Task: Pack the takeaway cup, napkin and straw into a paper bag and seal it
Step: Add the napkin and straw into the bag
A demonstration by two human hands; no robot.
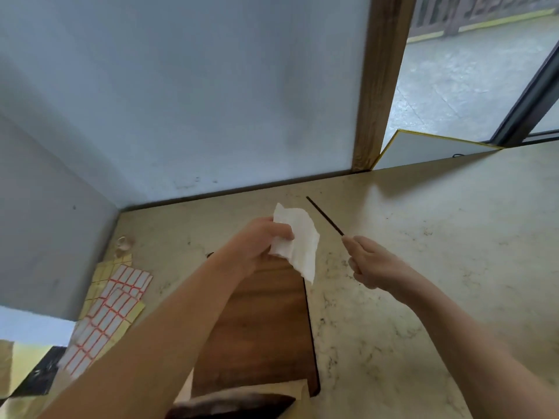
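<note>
place: shop or café service counter, likely | cues: marble-look counter in wall corner; price-label sheets at left edge; wooden board; open doorway

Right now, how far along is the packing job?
Early. Done: nothing visibly packed or sealed; no cup shows in view. In hand: the left hand grips the white napkin, the right hand pinches the dark straw, both above the counter. Left: get cup, napkin and straw into a bag, then seal; label sheets lie untouched at left.
</note>
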